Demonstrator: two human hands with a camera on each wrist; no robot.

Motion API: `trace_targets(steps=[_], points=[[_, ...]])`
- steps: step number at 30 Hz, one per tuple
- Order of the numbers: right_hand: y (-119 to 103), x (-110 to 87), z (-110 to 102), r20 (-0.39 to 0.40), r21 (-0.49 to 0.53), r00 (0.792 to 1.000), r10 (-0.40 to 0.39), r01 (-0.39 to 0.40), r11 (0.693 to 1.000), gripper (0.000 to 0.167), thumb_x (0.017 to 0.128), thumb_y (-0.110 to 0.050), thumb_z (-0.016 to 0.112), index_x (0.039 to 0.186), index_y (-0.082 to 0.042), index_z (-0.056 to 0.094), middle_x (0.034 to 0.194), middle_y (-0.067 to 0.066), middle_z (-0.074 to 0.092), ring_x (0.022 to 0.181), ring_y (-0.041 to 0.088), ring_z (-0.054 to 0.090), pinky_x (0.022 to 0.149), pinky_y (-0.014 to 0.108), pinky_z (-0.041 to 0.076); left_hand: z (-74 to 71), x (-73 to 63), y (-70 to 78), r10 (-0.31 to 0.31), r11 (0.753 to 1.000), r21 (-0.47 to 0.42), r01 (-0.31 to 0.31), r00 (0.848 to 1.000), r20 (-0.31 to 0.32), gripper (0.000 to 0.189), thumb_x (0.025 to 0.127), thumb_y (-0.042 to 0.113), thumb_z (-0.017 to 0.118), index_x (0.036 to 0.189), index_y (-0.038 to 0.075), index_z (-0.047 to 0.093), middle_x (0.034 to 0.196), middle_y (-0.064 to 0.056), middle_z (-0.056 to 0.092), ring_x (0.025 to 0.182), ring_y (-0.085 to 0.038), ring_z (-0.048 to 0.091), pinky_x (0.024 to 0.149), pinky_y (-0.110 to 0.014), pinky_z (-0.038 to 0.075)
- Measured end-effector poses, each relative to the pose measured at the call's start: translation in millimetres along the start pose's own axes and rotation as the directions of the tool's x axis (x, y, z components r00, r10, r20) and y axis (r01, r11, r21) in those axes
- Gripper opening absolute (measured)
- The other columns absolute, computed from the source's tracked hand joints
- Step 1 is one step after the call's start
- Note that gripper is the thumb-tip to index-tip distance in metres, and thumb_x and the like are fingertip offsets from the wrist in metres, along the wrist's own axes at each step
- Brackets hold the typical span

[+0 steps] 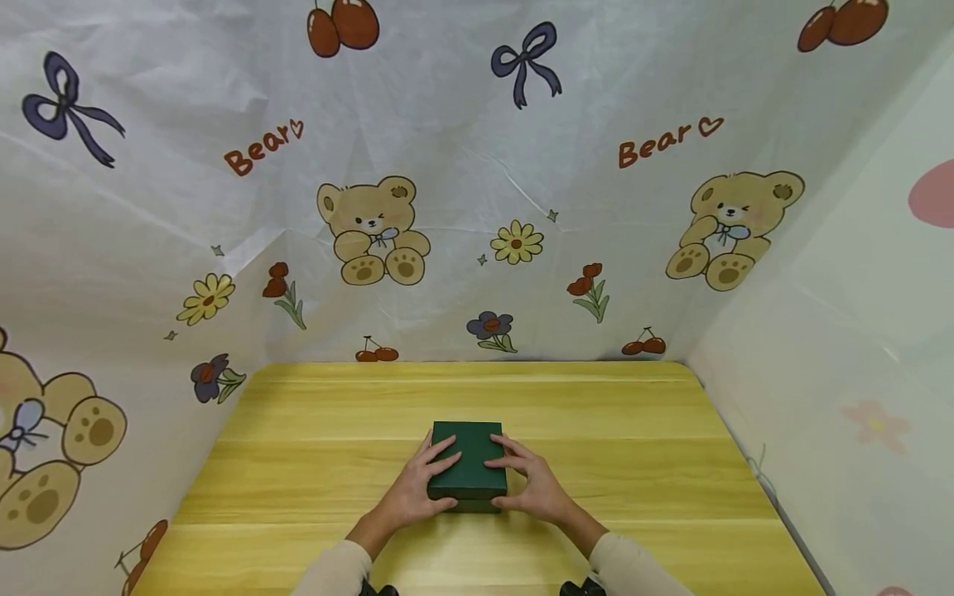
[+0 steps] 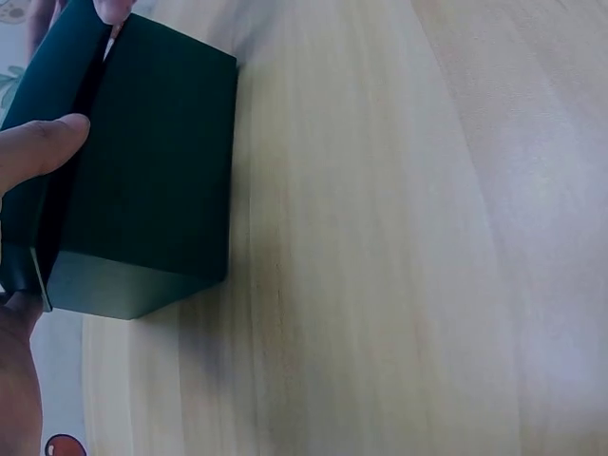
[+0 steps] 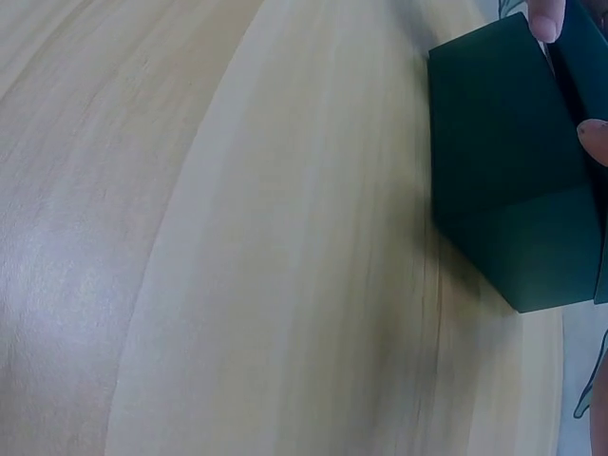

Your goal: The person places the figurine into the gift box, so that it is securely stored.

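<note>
A dark green box (image 1: 469,454) with a lid sits on the wooden table in the head view. My left hand (image 1: 411,488) grips the lid from the left, thumb at its front edge and fingers over the top and side. From the right, my right hand (image 1: 538,488) grips it the same way. In the left wrist view a dark gap runs between the lid (image 2: 36,90) and the box base (image 2: 157,161), with the thumb at the lid's edge. The right wrist view shows the base (image 3: 503,133) standing on the table and both thumb tips near the gap.
The light wooden table (image 1: 313,439) has rounded far corners. Behind it hangs a white sheet (image 1: 455,149) printed with bears, bows and flowers, and another pale sheet (image 1: 835,331) closes off the right side. A thin cord (image 1: 763,480) lies along the table's right edge.
</note>
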State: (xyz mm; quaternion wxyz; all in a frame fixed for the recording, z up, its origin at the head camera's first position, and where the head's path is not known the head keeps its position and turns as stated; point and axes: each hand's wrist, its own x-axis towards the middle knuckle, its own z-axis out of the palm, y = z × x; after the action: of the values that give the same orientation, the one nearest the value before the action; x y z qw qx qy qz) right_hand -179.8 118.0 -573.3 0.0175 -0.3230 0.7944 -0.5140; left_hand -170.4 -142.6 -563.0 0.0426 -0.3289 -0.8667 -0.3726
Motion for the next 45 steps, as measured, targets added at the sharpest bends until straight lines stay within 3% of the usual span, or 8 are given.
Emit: trace_targets(steps=[5, 8, 14, 18, 22, 33, 40, 45], points=[[-4, 0.9, 2, -0.006, -0.011, 1.0, 0.008, -0.008, 1.0, 0.049, 0.072, -0.004, 0.083, 0.118, -0.002, 0.067, 0.148, 0.021, 0.038, 0.135, 0.045, 0.033, 0.106, 0.026, 0.036, 1.4, -1.3, -1.5, -0.014, 1.0, 0.01, 0.013, 1.0, 0.013, 0.066, 0.073, 0.013, 0.083, 0.132, -0.003, 0.056, 0.147, -0.021, 0.039, 0.137, -0.055, 0.017, 0.096, -0.065, 0.038], [-20, 2.4, 0, -0.004, -0.031, 1.0, 0.013, -0.013, 0.999, 0.047, 0.071, 0.001, 0.082, 0.116, 0.003, 0.067, 0.145, 0.026, 0.04, 0.133, 0.048, 0.033, 0.105, 0.032, 0.039, 1.5, -2.1, -1.3, -0.026, 1.0, 0.016, 0.026, 0.999, 0.022, 0.066, 0.074, 0.015, 0.083, 0.132, -0.002, 0.056, 0.148, -0.019, 0.039, 0.138, -0.054, 0.016, 0.096, -0.064, 0.038], [-19, 1.2, 1, -0.019, -0.059, 1.0, -0.004, 0.003, 0.998, 0.047, 0.071, -0.002, 0.083, 0.115, 0.001, 0.068, 0.144, 0.023, 0.043, 0.133, 0.048, 0.033, 0.104, 0.036, 0.04, 3.1, -4.8, -2.9, -0.027, 0.999, 0.022, 0.027, 1.0, 0.007, 0.065, 0.075, 0.018, 0.083, 0.132, 0.001, 0.057, 0.148, -0.018, 0.04, 0.138, -0.052, 0.019, 0.097, -0.064, 0.038], [-22, 1.8, 2, -0.029, -0.049, 0.999, -0.034, 0.033, 0.998, 0.047, 0.07, 0.003, 0.082, 0.114, 0.006, 0.067, 0.141, 0.029, 0.043, 0.13, 0.053, 0.033, 0.104, 0.03, 0.04, 4.3, -5.4, -5.0, -0.018, 1.0, 0.015, 0.018, 1.0, -0.013, 0.058, 0.082, 0.025, 0.077, 0.131, 0.002, 0.059, 0.147, -0.018, 0.042, 0.137, -0.053, 0.02, 0.097, -0.067, 0.036], [-7, 0.4, 5, -0.029, -0.072, 0.999, -0.018, 0.016, 0.997, 0.048, 0.07, -0.002, 0.084, 0.116, 0.0, 0.068, 0.143, 0.023, 0.044, 0.132, 0.048, 0.035, 0.104, 0.027, 0.039, 4.4, -5.0, -5.0, -0.003, 1.0, -0.013, 0.002, 0.999, -0.039, 0.047, 0.091, 0.026, 0.066, 0.13, 0.001, 0.06, 0.145, -0.02, 0.043, 0.136, -0.054, 0.021, 0.097, -0.07, 0.032], [-1, 0.3, 5, -0.073, -0.05, 0.996, 0.059, -0.062, 0.997, 0.035, 0.087, -0.027, 0.072, 0.119, -0.013, 0.069, 0.145, 0.008, 0.047, 0.135, 0.037, 0.037, 0.101, 0.061, 0.036, 4.2, -2.5, -5.8, -0.078, 0.997, 0.008, 0.078, 0.996, -0.049, 0.04, 0.096, 0.027, 0.059, 0.128, 0.003, 0.062, 0.145, -0.017, 0.045, 0.136, -0.049, 0.027, 0.1, -0.067, 0.031], [-5, 4.2, 3, -0.061, -0.086, 0.995, 0.075, -0.081, 0.993, 0.038, 0.086, -0.017, 0.073, 0.12, -0.003, 0.067, 0.145, 0.017, 0.044, 0.134, 0.041, 0.037, 0.101, 0.058, 0.037, 0.2, -1.0, -4.3, -0.107, 0.991, 0.083, 0.108, 0.994, -0.019, 0.049, 0.093, 0.033, 0.062, 0.13, 0.002, 0.059, 0.146, -0.018, 0.043, 0.137, -0.044, 0.029, 0.101, -0.063, 0.034], [-29, 7.4, -3, -0.013, -0.086, 0.999, 0.044, -0.045, 0.995, 0.04, 0.085, -0.009, 0.072, 0.12, 0.009, 0.063, 0.143, 0.028, 0.041, 0.134, 0.05, 0.03, 0.101, 0.056, 0.037, 0.4, -0.8, -5.7, -0.103, 0.989, 0.108, 0.101, 0.995, 0.014, 0.051, 0.093, 0.033, 0.063, 0.132, 0.001, 0.057, 0.148, -0.017, 0.041, 0.139, -0.039, 0.029, 0.104, -0.059, 0.034]])
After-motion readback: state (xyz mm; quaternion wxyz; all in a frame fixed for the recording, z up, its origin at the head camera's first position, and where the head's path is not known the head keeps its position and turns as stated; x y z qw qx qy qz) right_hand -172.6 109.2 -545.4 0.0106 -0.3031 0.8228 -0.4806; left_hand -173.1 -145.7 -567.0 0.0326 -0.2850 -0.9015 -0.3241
